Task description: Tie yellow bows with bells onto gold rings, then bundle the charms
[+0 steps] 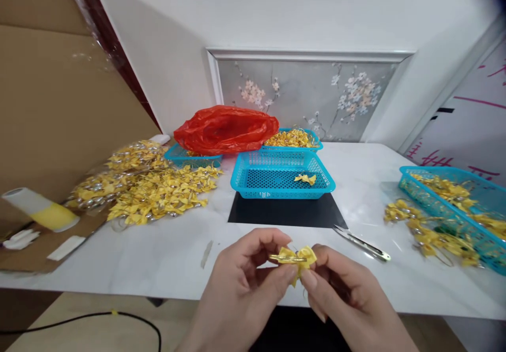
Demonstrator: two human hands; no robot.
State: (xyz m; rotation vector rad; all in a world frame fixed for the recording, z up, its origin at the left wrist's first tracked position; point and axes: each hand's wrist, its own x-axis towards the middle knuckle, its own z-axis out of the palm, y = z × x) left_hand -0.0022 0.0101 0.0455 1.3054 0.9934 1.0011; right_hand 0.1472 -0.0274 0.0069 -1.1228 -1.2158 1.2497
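Right now, step in hand: both hands work one small yellow bow at the near table edge; by the look of it the bow is being fitted to a gold hair clip.
Left hand (247, 267): fingers curled, thumb and forefinger pinched on the gold hair clip (286, 258) and the bow's left side.
Right hand (343, 289): fingers closed, thumb and fingertips gripping the right side of the yellow ribbon bow (302, 257).
Bow's place: held between the two hands, just above the white marble table (158, 257), touching nothing else.
Next move, as I judge it: a steady pinch and fine alignment of bow on clip; the piece is small and slippery-looking.
Just right of the hands: thread snips (361, 243) lying flat on the table.
Straight beyond: black mat (286, 212), then a blue mesh basket (282, 175) with one bow inside.
Far left: heap of yellow bows (158, 191), partly in clear bags.
Far right: a second blue basket (454, 196) with more bows, some spilled beside it.
Farthest: red plastic bag (227, 129) over a further basket.
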